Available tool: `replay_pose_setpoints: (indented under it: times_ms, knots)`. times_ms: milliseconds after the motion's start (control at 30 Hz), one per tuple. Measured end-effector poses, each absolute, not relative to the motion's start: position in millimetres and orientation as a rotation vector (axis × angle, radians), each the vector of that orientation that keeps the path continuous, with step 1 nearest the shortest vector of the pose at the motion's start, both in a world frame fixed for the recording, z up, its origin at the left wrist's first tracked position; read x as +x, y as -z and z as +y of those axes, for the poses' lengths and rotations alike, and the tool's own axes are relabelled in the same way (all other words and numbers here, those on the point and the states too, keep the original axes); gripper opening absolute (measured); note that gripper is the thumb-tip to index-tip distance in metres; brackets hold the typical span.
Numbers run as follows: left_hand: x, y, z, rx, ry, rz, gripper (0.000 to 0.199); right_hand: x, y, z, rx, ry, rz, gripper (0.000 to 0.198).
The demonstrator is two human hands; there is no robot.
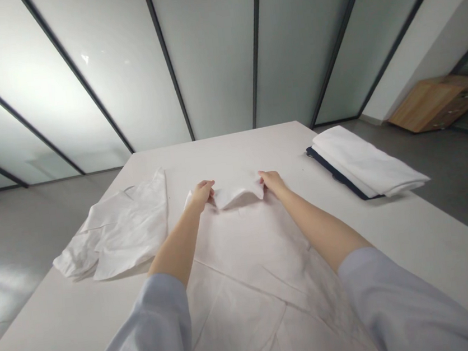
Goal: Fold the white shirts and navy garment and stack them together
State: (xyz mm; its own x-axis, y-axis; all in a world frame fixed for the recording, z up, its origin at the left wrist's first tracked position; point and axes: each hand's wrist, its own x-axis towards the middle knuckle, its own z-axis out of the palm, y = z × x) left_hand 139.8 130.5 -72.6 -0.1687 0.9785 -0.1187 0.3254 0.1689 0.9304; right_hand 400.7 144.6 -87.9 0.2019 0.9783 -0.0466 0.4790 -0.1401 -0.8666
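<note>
A white garment that looks like a shirt (pixel 252 263) lies spread on the table in front of me, its near end running out of the bottom of the view. Creases cross its lower part. Both arms are stretched forward to its far end. There, my left hand (pixel 203 193) is closed on the left side of the collar (pixel 238 194), thumb and fingers pinched together. My right hand (pixel 271 182) pinches the collar's right side. Between the hands the collar is lifted slightly and bows in the middle. The fingertips under the cloth are partly hidden.
Another white garment (pixel 125 227), loosely bunched, lies at the table's left edge. On the right, folded white cloth (pixel 363 161) rests on dark navy cloth (pixel 339 177). The pale table (pixel 393 236) ends before a frosted glass wall (pixel 212 54). A wooden cabinet (pixel 432 102) stands far right.
</note>
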Motion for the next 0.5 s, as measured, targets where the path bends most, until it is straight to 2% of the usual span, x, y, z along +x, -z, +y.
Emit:
replay_pose_setpoints:
  times_ms: [100, 200, 300, 367, 433, 500]
  knots:
    - [141.5, 81.6, 125.5, 1.392, -0.937, 1.801, 0.010, 400.3, 90.0, 142.1, -1.837, -0.615, -1.624, 0.023]
    - [145.5, 83.6, 118.8, 1.623, -0.791, 1.971, 0.021, 396.0, 87.9, 138.0, -1.915, -0.503, -1.742, 0.016]
    - [149.9, 80.7, 108.3, 1.863, -0.661, 2.111, 0.038, 393.5, 84.6, 130.8, -1.993, -0.351, -1.874, 0.029]
    - [151.9, 79.5, 100.5, 2.034, -0.589, 2.201, 0.046, 394.0, 82.9, 124.1, -1.995, -0.142, -1.984, 0.037]
    - [152.8, 81.1, 94.1, 2.224, -0.538, 2.216, 0.053, 395.5, 82.7, 117.5, -1.905, 0.075, -2.079, 0.044]
    - [152.6, 85.6, 90.5, 2.381, -0.439, 2.112, 0.054, 397.5, 85.6, 113.0, -1.791, 0.152, -2.185, 0.050]
